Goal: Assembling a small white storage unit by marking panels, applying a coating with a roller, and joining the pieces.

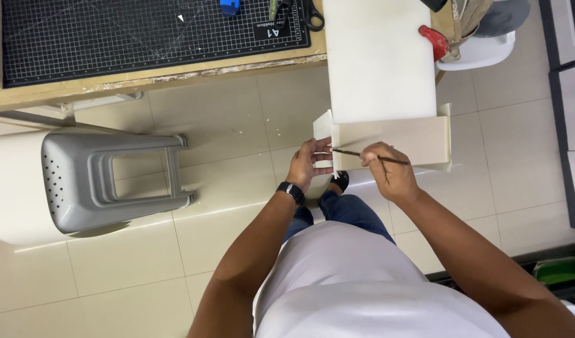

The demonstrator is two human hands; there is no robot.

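A cream cardboard box (400, 141) with open flaps hangs off the table's front edge under a white board (378, 59). My left hand (307, 164) grips the box's left side flap (323, 128). My right hand (390, 170) pinches a thin dark brush (370, 156), its tip touching the left front edge of the box near my left fingers.
A wooden table (149, 78) at the top carries a black cutting mat (131, 34), scissors (312, 15) and a blue tool (230, 6). A grey plastic stool (106, 178) stands to the left on the tiled floor. A red object (432, 39) sits right of the white board.
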